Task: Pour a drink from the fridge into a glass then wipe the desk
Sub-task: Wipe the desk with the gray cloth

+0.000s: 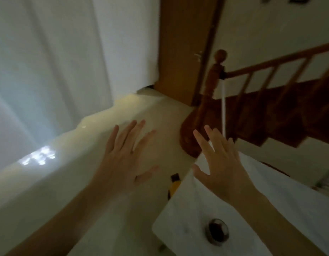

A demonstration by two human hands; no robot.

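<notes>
A glass (217,231) with a dark drink in it stands on the white desk (187,215) at the lower right of the blurred head view. My right hand (221,163) hovers over the desk's far corner, palm down, fingers spread, holding nothing. My left hand (126,154) is raised over the floor to the left of the desk, also spread and empty. Neither hand touches the glass. No fridge, bottle or cloth is in sight.
A wooden staircase (271,115) with a newel post (211,80) and railing rises at the right. A wooden door (184,43) stands behind it. White curtains (49,61) hang along the left. A yellow and black object (174,183) lies on the floor by the desk's edge.
</notes>
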